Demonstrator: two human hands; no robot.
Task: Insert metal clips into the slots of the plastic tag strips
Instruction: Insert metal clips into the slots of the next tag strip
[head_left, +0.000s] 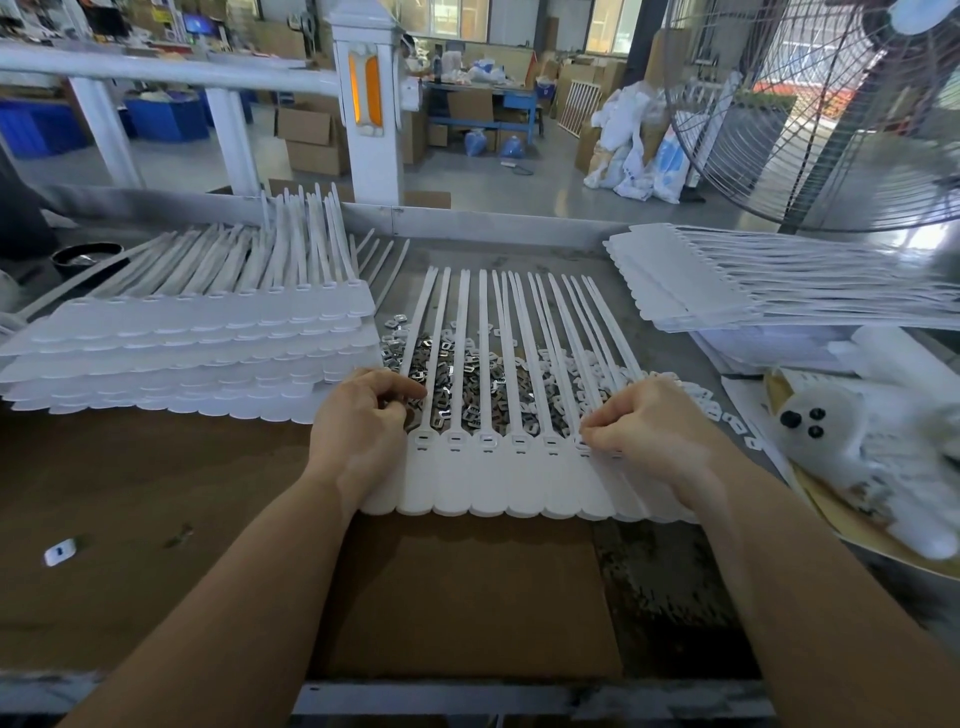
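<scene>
**Clips kept under the strip, hands at both ends of the row**

A white tag strip (498, 478) lies flat at the centre of the frame on the desk (130, 493), its scalloped edge toward the person and its long tails fanning toward the upper middle. That puts the row of slots just below the fingertips, where both hands can reach it.

The loose metal clips (467, 395) are heaped under and between the tails, right behind the slots, probably so that each one is only a short reach away. Small white plastic pieces (691, 392) are scattered on the right side of the same heap.

The left hand (363, 421) rests on the strip's left end, fingers curled and thumb meeting the fingertips at the edge of the heap; whether it holds a clip I cannot tell. The right hand (649, 426) sits at the right end with fingertips pinched together over a slot there, seemingly pressing something in, though the piece itself is hidden.

A tall stack of strips (197, 343) fills the left of the frame and a thinner stack (691, 280) lies at the upper right, both close by; which is finished I cannot say.
</scene>
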